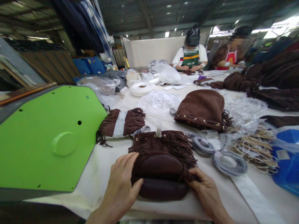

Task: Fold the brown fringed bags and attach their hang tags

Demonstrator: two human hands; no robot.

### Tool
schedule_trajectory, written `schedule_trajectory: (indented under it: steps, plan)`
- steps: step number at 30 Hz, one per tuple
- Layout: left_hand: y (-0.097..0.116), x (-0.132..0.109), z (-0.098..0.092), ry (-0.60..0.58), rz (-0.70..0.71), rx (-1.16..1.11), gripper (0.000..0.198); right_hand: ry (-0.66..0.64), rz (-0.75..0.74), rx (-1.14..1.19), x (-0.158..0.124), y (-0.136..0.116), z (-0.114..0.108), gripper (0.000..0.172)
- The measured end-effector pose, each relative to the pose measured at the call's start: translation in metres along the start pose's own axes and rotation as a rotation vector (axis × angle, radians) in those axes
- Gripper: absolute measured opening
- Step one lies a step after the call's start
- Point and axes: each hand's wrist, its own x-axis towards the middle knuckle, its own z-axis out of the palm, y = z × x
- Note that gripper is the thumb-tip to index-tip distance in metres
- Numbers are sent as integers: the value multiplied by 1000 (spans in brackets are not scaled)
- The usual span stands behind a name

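Observation:
A dark brown fringed drawstring bag point(161, 169) lies on its side in front of me, its smooth oval bottom turned toward me. My left hand point(123, 179) grips its left side, fingers over the upper edge and thumb lower down. At the right side, my right hand point(204, 186) pinches the bag's edge among the fringe, with some fingertips hidden. Strips of fringe and gold eyelets show on the far part of the bag. Another fringed brown piece point(109, 124) with a pale band round it lies beyond my left hand. A brown suede bag point(201, 107) with eyelets stands farther right.
A green panel point(51, 133) fills the left side. Coiled grey straps point(230, 163), a pile of tags point(257, 144) and a blue container point(288, 158) sit at right. Beyond are a white roll point(142, 88), plastic bags point(161, 101) and two people working across the table.

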Motion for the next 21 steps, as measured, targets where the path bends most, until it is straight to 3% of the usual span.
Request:
schedule_trajectory:
  steps: [2,4,9,13,16,21]
  plan:
    - [17,18,-1,-108,140,24,66,-6,-13,-2,1,1,0,14]
    - [30,33,4,-219,165,16,68,-6,-18,-4,0,3,-1,16]
    - [39,50,19,-373,-36,-64,61,7,-34,-29,-1,2,1,17]
    - [37,55,20,-428,-136,-126,50,11,-21,-45,-2,-1,3,17]
    - [35,54,23,-342,-118,-109,40,10,-14,-43,-1,0,4,15]
    - [22,38,40,-7,152,-40,22,-21,-24,-21,2,2,3,6]
